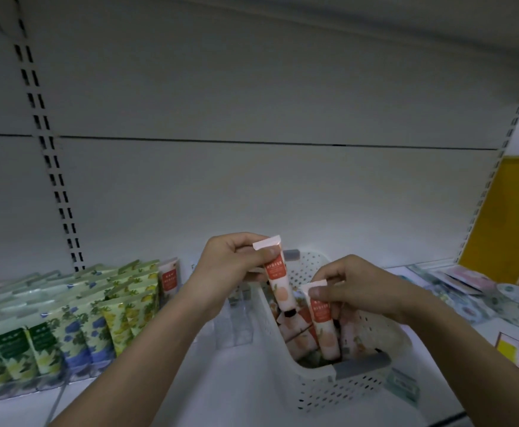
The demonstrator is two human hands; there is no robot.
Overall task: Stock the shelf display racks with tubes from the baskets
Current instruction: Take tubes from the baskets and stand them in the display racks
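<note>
Two peach tubes, left hand (230,260) and right hand (360,288), apparently above basket (338,392).

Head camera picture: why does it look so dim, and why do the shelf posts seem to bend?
Head view: lighting is dim and the upper back panel falls into grey shadow; the brightest patch is around the white basket. The wide-angle lens bows the slotted upright. The left hand and right hand holding tubes stay fairly sharp, though print is soft.

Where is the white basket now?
In the head view, the white basket stands on the shelf, right of centre, below both hands, right of the clear rack.
</note>
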